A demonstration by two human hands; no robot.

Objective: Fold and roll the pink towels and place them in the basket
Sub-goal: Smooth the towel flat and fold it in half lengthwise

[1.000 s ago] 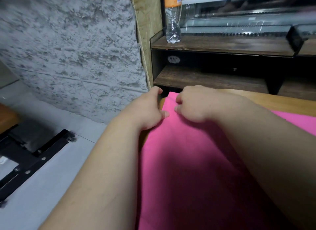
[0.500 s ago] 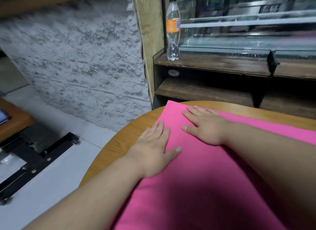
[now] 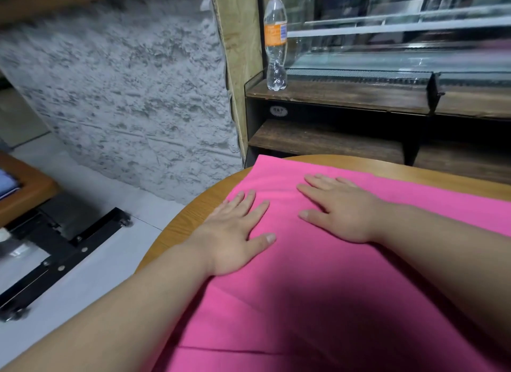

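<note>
A pink towel point(image 3: 287, 294) lies spread over the round wooden table point(image 3: 190, 216), with folded layers showing near the front edge. My left hand point(image 3: 237, 233) presses flat on the towel's left edge, fingers straight, some fingertips reaching onto the wood. My right hand point(image 3: 337, 208) lies flat on the towel further back, fingers spread and pointing left. No basket is in view.
A dark wooden shelf unit point(image 3: 345, 95) stands behind the table, with a clear plastic bottle point(image 3: 275, 39) with an orange label on top. A rough grey wall point(image 3: 124, 95) is at left. A black metal frame point(image 3: 63, 247) lies on the floor below left.
A second ago both hands pinched the towel's far corner with curled fingers. They have let go, flattened out and slid toward me across the towel.
</note>
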